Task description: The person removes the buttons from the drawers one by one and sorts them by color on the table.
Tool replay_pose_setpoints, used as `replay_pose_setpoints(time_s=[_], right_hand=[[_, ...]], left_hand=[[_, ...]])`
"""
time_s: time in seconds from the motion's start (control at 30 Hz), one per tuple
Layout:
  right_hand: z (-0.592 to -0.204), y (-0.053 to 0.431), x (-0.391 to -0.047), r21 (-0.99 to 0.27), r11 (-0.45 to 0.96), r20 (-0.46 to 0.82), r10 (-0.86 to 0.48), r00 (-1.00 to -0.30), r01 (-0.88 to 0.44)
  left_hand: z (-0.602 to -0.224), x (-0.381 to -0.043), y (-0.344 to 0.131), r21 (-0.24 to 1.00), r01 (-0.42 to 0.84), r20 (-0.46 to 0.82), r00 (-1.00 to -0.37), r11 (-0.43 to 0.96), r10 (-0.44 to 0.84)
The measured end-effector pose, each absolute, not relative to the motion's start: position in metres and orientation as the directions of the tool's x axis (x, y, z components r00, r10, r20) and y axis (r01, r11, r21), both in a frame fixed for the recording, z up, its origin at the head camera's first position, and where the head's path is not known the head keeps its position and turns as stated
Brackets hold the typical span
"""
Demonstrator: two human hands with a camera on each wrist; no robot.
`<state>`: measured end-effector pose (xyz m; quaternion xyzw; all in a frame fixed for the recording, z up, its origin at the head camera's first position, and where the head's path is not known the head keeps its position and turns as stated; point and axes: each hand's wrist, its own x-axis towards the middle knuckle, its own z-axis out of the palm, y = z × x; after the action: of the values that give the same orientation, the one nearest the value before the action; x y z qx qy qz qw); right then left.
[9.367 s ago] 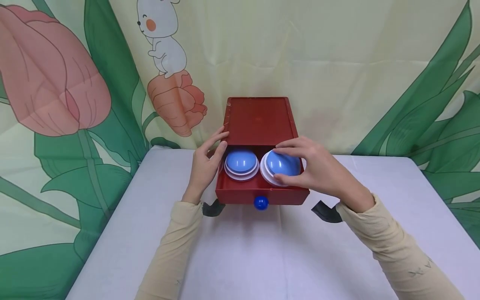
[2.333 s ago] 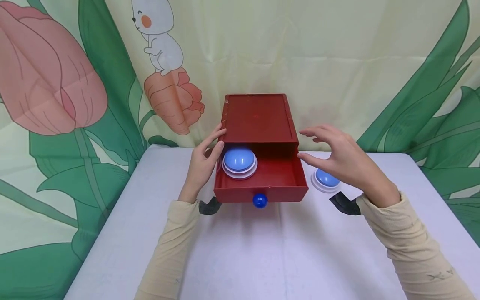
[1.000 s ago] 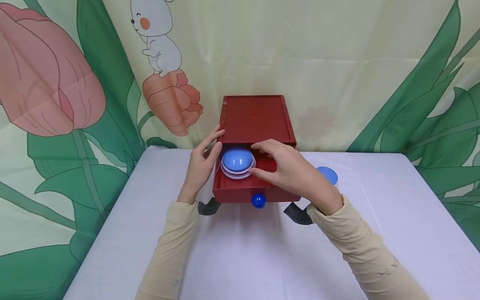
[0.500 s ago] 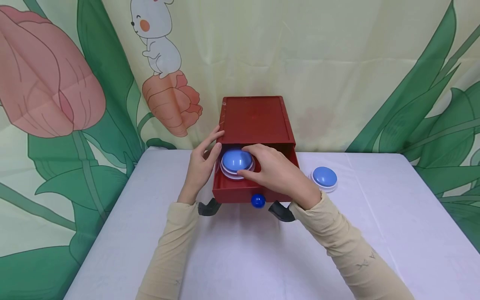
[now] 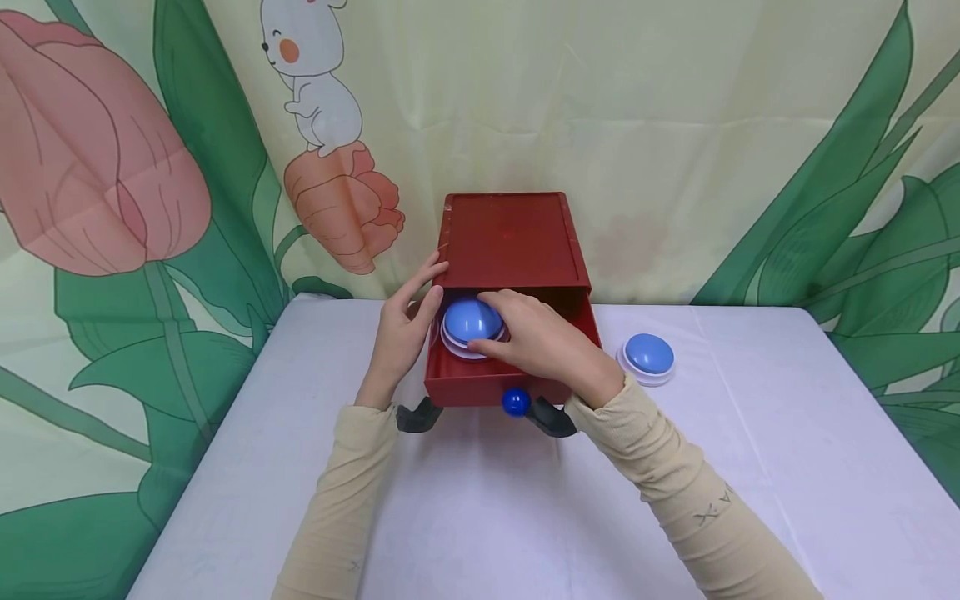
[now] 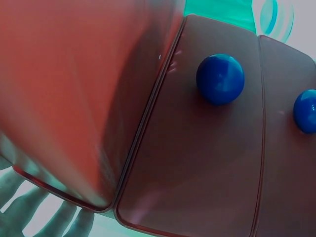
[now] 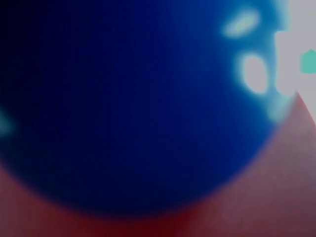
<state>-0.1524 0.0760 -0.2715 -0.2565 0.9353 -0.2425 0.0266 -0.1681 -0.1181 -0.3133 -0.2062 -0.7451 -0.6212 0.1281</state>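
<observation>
A red cabinet (image 5: 513,237) stands at the back of the table with its top drawer (image 5: 465,392) pulled out. In the drawer's left part sits a push button (image 5: 471,321) with a blue dome and a white base. My right hand (image 5: 540,337) reaches in over the drawer front and grips this button from its right side, thumb in front and fingers behind. My left hand (image 5: 401,337) lies along the cabinet's left side, fingers extended; in the left wrist view its fingers (image 6: 57,219) show at the edge. A matching button (image 5: 649,354) rests on the table, right of the cabinet.
A round blue knob (image 5: 516,402) sticks out from the drawer front, close under my right wrist; it fills the right wrist view. Lower drawer fronts (image 6: 197,148) carry similar knobs. A white cloth covers the table (image 5: 480,517), and a printed curtain (image 5: 637,150) hangs behind.
One button has moved from the drawer's right part to the table. My right hand then came back left and closed on the remaining button. My left hand stayed at the cabinet's side.
</observation>
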Motion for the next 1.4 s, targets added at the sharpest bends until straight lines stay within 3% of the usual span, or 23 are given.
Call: replay_pose_setpoints(time_s=[0.6,0.93,1.4], right_hand=[[-0.2726,0.0740,-0.1516,-0.417,0.783,0.065,-0.480,-0.875,-0.461],[-0.2729,0.0751,-0.1530,-0.452,0.735,0.053,-0.544,-0.838,-0.506],[-0.2739,0.0735,-0.1524,-0.445,0.740,0.080,-0.528,-0.845,-0.504]], left_hand=[[-0.3150,-0.1689,-0.1182,0.869,0.473,0.454,-0.879,0.146,0.144],[-0.3147,-0.1696,-0.1172,0.870,0.472,0.453,-0.880,0.143,0.143],[-0.3164,-0.1697,-0.1186,0.874,0.462,0.444,-0.885,0.148,0.142]])
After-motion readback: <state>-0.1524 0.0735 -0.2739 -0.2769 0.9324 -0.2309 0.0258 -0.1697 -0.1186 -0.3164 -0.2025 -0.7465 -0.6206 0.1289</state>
